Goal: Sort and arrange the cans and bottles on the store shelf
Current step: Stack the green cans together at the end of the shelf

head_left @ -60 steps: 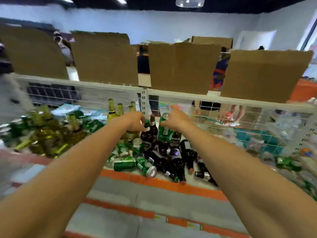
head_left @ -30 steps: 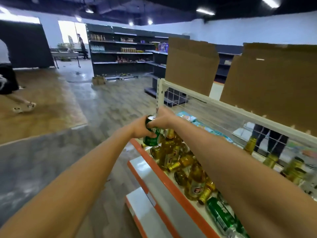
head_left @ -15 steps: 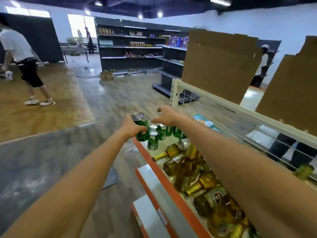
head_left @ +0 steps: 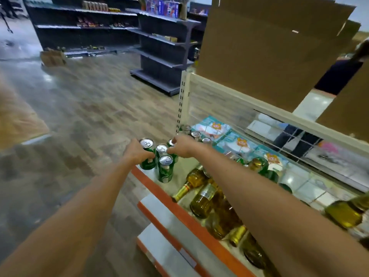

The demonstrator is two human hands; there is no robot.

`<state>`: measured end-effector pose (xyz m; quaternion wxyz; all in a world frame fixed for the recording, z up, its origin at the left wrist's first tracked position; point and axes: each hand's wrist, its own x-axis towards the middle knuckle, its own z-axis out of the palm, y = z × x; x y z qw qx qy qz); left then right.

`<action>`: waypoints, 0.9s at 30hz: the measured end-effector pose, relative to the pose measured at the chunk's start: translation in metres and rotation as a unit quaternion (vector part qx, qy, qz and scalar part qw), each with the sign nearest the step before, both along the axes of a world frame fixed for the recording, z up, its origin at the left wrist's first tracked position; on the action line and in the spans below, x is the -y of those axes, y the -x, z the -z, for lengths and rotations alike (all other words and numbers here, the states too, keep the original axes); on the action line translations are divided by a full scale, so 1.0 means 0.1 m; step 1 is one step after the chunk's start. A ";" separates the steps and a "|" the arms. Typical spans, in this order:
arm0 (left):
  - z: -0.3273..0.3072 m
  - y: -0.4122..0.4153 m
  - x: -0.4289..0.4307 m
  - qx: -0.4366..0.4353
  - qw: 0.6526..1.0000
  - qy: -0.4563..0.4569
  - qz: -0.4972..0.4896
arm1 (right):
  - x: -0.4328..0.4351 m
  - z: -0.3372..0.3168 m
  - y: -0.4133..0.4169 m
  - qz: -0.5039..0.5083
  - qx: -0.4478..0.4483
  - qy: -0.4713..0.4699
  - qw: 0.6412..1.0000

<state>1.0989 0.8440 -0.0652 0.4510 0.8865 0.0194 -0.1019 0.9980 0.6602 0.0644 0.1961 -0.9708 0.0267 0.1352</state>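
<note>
Person at the shelf (head_left: 180,209) end, both arms out. Left hand (head_left: 137,153) wraps a green can (head_left: 148,163), fingers curled round its side; the can is upright at the shelf's far front corner, just by the orange edge. Right hand (head_left: 181,147) sits over the can cluster at 3 o'clock from the left hand, fingertips down on the can tops; can't tell if it's pinching one or just touching. Second can (head_left: 162,149) stands between the two hands, and a third can (head_left: 166,171) stands at 5 o'clock from the held one, close beside it. More upright cans (head_left: 196,134) run in a row at 1 o'clock, along the wire back panel (head_left: 219,108). Amber bottles (head_left: 201,198) lie in a heap at 5 o'clock from the cluster, partly under the right forearm. Cardboard sheet (head_left: 269,47) stands above the shelf.
</note>
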 end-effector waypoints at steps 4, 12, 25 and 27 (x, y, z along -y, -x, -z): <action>0.35 -0.32 0.04 -0.008 0.999 -0.030 0.019 | -0.07 0.32 -0.23 0.021 -0.023 0.014 0.999; 0.99 -0.70 0.02 -0.032 0.998 -0.031 0.044 | -0.14 0.70 -0.39 0.053 -0.060 0.036 0.996; 0.77 -0.36 0.02 -0.041 0.998 0.026 -0.026 | -0.09 1.02 -0.35 0.087 -0.052 0.030 0.994; 0.50 -0.07 0.11 -0.034 0.998 0.040 -0.045 | -0.09 1.02 -0.35 0.088 -0.051 0.026 0.994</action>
